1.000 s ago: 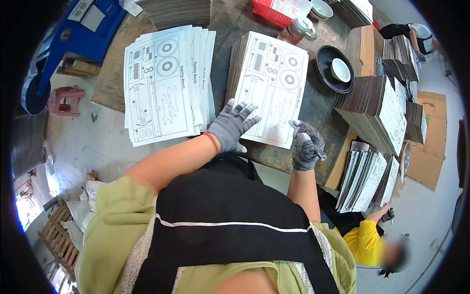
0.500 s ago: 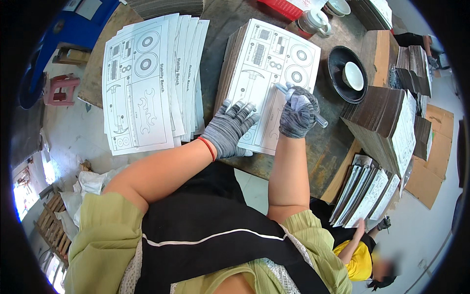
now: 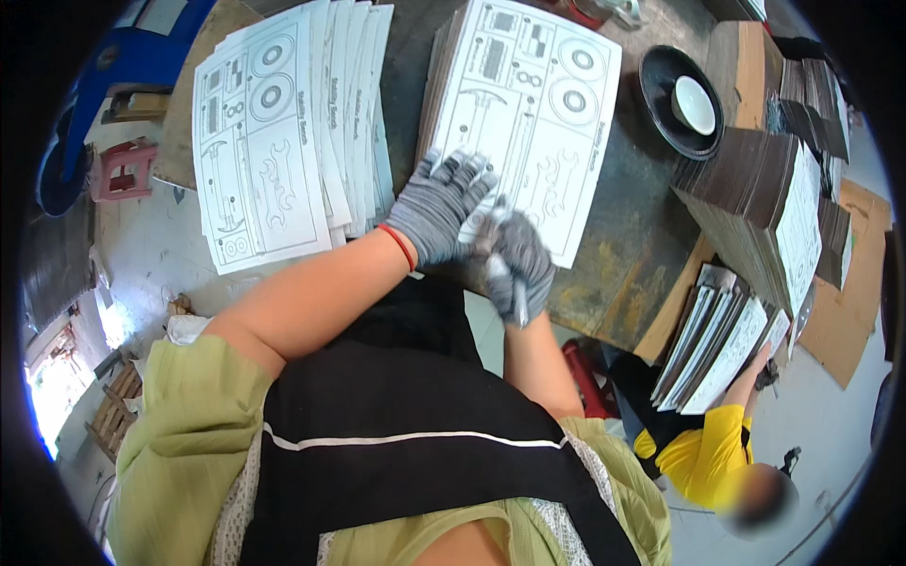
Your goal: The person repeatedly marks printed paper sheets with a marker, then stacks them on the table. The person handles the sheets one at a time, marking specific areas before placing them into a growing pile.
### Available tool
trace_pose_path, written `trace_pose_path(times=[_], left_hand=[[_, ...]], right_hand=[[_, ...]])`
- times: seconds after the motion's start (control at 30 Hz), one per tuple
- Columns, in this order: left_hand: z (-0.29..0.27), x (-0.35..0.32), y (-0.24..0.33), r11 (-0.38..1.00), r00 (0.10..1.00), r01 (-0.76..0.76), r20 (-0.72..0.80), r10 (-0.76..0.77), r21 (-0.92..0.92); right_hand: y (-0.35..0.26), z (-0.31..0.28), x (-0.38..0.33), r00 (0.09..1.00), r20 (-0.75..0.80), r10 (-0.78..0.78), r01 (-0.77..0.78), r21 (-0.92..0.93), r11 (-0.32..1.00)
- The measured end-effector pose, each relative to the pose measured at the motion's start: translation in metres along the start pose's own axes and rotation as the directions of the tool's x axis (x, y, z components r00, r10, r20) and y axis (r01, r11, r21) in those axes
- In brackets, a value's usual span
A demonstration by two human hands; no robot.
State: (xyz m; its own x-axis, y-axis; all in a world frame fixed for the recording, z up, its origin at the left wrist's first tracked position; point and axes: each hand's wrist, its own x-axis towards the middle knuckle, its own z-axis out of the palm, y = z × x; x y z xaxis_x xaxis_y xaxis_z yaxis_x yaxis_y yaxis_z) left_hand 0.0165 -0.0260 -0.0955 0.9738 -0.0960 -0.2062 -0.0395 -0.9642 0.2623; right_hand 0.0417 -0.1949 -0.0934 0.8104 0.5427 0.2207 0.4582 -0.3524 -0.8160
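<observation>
A thick stack of boards [image 3: 528,104] lies on the dark table in front of me, topped by a white sheet printed with line drawings of tools. My left hand [image 3: 439,212], in a grey striped glove, rests on its near left part with fingers spread. Close beside it, at the near edge of the stack, my gloved right hand [image 3: 519,253] is closed round a short shiny rod [image 3: 521,304]. Motion blurs that hand, and the rod's exact kind cannot be made out. Fanned printed sheets [image 3: 260,151] lie to the left.
A black dish [image 3: 658,85] holding a white bowl [image 3: 694,106] stands right of the stack. Tall stacks of boards [image 3: 741,193] rise farther right. Below them a person in yellow [image 3: 703,462] has a hand at a leaning row of boards [image 3: 708,349]. A pink stool [image 3: 123,170] stands at left.
My right hand has come down and left from the sheet's middle to its near edge, turning the rod. My left hand stays on the stack. The view has shifted, so the table sits higher.
</observation>
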Motion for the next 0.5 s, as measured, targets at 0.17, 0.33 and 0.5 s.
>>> trace_pose_path(times=[0.17,0.33,0.5], left_hand=[[-0.014,-0.003,0.002,1.000,0.998,-0.003,0.061,0.002,0.031],[-0.027,-0.002,-0.005,0.866,0.930,0.303,-0.076,-0.360,-0.397],[0.007,-0.002,-0.056,0.210,0.821,0.453,0.313,-0.478,-0.866]], right_hand=[[-0.021,-0.010,-0.031,0.975,0.020,-0.221,0.218,-0.277,0.936],[-0.023,-0.041,-0.028,0.973,-0.081,0.218,-0.217,0.028,0.976],[-0.028,-0.085,-0.045,0.972,-0.135,0.190,-0.106,0.470,0.876]])
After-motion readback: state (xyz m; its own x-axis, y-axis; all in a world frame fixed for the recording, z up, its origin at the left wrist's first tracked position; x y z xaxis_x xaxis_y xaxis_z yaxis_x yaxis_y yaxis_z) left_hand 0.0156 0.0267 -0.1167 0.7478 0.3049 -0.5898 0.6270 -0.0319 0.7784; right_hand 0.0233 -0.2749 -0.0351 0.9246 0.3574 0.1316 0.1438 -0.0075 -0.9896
